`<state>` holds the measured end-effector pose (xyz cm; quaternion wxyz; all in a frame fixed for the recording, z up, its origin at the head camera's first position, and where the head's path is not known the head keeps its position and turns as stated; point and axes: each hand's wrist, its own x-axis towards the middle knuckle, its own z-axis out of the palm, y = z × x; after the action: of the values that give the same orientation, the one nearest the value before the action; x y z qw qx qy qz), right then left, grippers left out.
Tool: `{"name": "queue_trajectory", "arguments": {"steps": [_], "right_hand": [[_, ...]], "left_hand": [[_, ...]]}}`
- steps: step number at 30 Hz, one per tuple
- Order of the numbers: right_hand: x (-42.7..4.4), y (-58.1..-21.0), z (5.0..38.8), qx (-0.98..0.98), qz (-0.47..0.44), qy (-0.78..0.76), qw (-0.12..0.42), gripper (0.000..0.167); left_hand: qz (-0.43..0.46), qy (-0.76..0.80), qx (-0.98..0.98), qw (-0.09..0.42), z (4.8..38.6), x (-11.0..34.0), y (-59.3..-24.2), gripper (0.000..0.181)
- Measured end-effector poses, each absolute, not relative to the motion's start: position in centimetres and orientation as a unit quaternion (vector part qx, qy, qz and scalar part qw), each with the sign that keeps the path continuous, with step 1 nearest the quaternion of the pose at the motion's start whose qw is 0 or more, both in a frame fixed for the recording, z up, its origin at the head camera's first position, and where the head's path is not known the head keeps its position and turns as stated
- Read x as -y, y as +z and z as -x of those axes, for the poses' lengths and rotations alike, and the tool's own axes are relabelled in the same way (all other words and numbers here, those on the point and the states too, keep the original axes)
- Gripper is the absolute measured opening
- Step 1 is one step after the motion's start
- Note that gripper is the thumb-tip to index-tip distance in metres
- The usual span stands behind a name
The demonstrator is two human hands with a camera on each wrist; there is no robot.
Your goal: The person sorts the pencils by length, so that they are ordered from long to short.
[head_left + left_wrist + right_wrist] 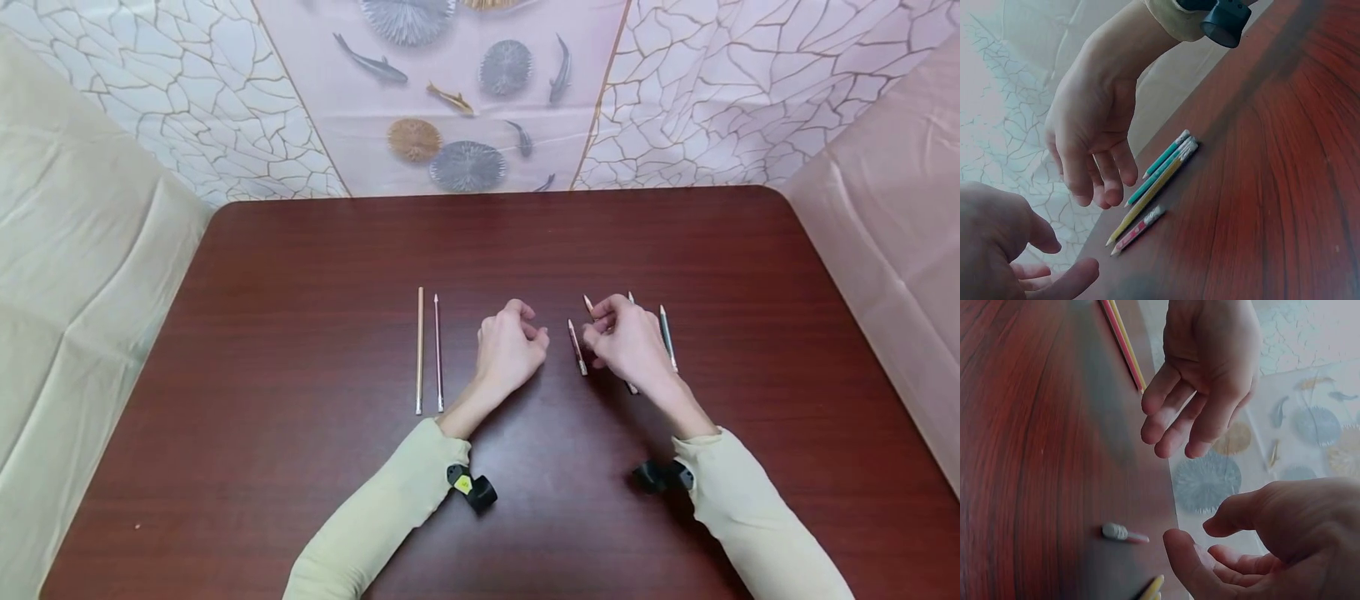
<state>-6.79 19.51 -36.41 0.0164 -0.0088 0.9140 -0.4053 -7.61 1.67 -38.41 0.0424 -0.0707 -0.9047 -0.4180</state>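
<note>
My left hand (512, 346) hangs over the middle of the table, fingers loosely bent and holding nothing. To its left lie a long tan pencil (419, 350) and a long dark red pencil (438, 354), side by side. My right hand (630, 340) hovers over a group of shorter pencils, its fingers relaxed and apart with nothing between them, and partly hides some of them. A short red pencil (577, 348) lies left of this hand, a green pencil (668, 337) right of it. The left wrist view shows a yellow pencil (1154, 190) between green ones and a red one (1138, 231).
The dark red-brown wooden table (285, 483) has a patterned cloth (465, 108) behind it and pale cloths at both sides. Black wrist cameras sit at the left cuff (472, 487) and right cuff (663, 477). A tiny pale speck (137, 526) lies at the lower left.
</note>
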Motion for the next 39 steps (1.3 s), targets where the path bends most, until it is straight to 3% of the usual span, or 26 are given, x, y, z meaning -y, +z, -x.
{"name": "queue_trajectory", "arguments": {"steps": [22, 39], "right_hand": [[-23.3, -35.3, 5.8, -0.918, -0.029, -0.394, -0.02, 0.023], [-24.9, -35.8, 5.2, -0.916, -0.037, -0.398, -0.034, 0.021]], "left_hand": [[0.089, -0.413, 0.906, -0.013, 7.0, -7.7, -38.5, 0.033], [0.097, -0.385, 0.918, -0.014, 7.5, -10.2, -39.7, 0.03]]}}
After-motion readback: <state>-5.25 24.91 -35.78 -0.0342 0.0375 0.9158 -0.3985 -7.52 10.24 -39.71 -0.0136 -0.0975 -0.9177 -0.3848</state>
